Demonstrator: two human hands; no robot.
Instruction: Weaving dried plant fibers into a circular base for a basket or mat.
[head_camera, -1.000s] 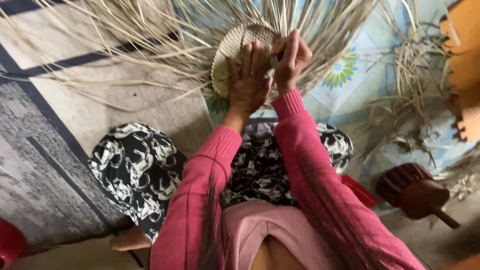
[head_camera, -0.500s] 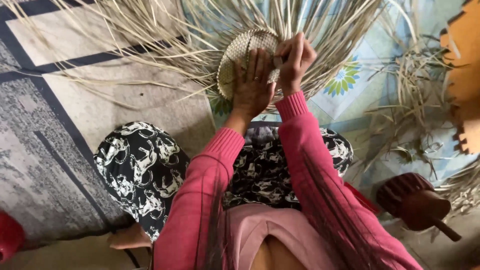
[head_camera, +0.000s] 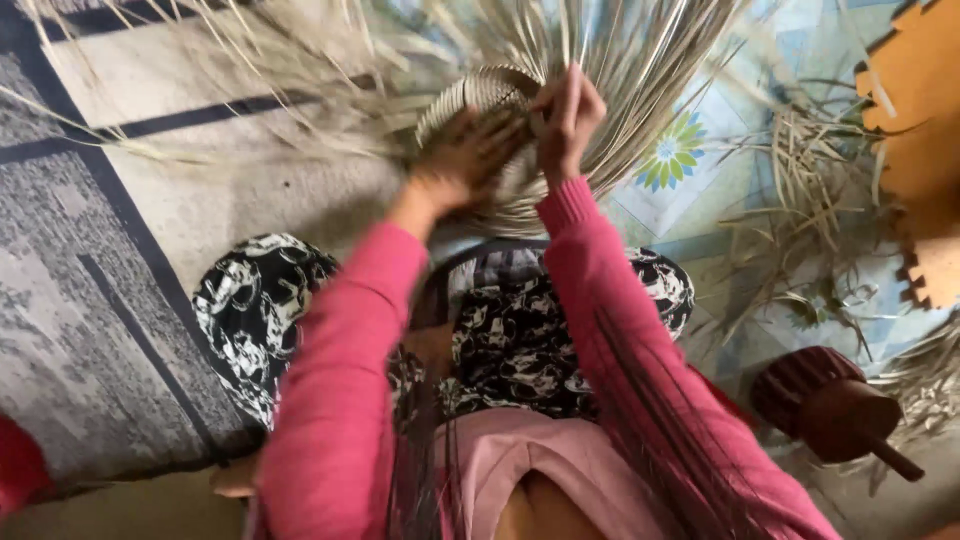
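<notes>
— Both hands have swung a little since the earlier frame, and the left hand (head_camera: 462, 160) is now smeared by motion as it presses flat on the woven basket base (head_camera: 487, 100).

— How do the fingers stand?

— Left fingers look spread over the weave, but the blur keeps me from telling whether they pinch anything. The right hand (head_camera: 567, 118) is curled closed around a few pale strands (head_camera: 640, 70) at the base's right edge.

— Where is the piece?

— At the far middle of the scene, held above the patterned floor mat (head_camera: 150, 210), loose strands fanning out all round.

— What might go wrong?

— I judge a dry strand could crack if bent too sharply, or slip out and loosen the weave.

— Anything hidden?

— The hands cover the base's near half, the strand tips run off the far edge, and the dark wooden tool (head_camera: 830, 405) near right is hard to identify.
</notes>
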